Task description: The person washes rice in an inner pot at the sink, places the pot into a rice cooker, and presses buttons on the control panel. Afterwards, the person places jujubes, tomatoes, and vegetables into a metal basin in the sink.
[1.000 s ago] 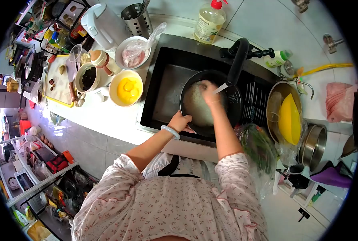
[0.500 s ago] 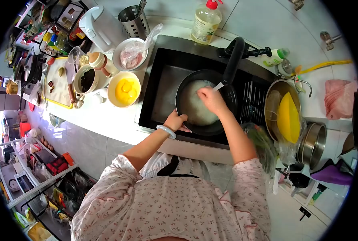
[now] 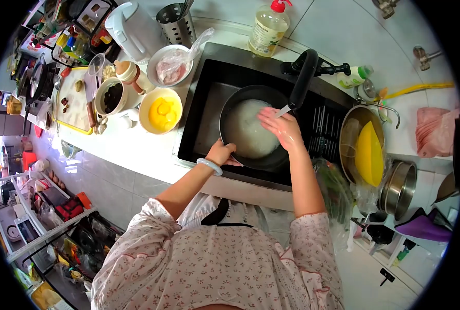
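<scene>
A dark round pot (image 3: 226, 114) sits in the black sink (image 3: 201, 111), holding cloudy white water (image 3: 248, 132) with what looks like rice in it. My left hand (image 3: 223, 153), with a pale bangle at the wrist, grips the pot's near-left rim. Over the pot's right side, my right hand (image 3: 283, 127) is spread out, wet, and holds nothing. Water runs from the black faucet (image 3: 303, 80) onto its fingers.
Left of the sink stand a bowl of egg yolks (image 3: 150, 116), a bowl of bagged meat (image 3: 152, 70), a bowl of dark pieces (image 3: 102, 103) and a cutting board (image 3: 75, 116) with a knife. A metal basin (image 3: 350, 168) with a yellow scoop is at right.
My right hand has opened from a closed shape and moved right, up under the faucet's stream. The pot has shifted slightly left, with my left hand still on its rim.
</scene>
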The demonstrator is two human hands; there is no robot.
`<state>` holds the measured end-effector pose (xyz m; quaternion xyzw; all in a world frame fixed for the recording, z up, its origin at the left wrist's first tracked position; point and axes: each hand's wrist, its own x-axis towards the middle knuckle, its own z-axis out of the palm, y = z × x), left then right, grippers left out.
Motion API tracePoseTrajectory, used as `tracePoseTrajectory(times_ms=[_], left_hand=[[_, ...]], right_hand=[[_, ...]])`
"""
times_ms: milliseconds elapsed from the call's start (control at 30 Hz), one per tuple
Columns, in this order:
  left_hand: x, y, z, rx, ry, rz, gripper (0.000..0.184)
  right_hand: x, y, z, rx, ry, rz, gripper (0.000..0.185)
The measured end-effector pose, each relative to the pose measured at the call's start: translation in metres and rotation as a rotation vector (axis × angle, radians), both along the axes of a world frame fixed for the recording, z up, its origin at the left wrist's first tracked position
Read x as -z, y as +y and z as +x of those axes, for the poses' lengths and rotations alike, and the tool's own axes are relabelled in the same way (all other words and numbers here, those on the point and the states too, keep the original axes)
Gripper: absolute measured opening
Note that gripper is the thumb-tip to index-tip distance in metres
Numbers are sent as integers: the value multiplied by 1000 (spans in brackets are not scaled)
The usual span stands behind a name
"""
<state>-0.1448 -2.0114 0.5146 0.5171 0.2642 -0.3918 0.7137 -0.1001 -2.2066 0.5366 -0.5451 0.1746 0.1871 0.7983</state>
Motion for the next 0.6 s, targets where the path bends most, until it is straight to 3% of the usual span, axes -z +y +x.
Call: tracePoseTrajectory(times_ms=[133, 200, 300, 400, 600], left_hand=[[6, 0, -1, -11, 7, 1, 35], [5, 0, -2, -6, -2, -19, 35], [-2, -1, -4, -37, -9, -30, 35], [3, 0, -4, -31, 4, -27, 36], [0, 0, -8, -4, 24, -5, 37]], right_hand=[[-13, -8, -7, -18, 65, -38, 46], [-15, -12, -11, -29, 129, 63, 63], [-11, -19, -17, -40, 130, 156, 71], [-14, -21, -22, 49, 239, 376, 74], [0, -8, -10, -62, 226, 420, 77]])
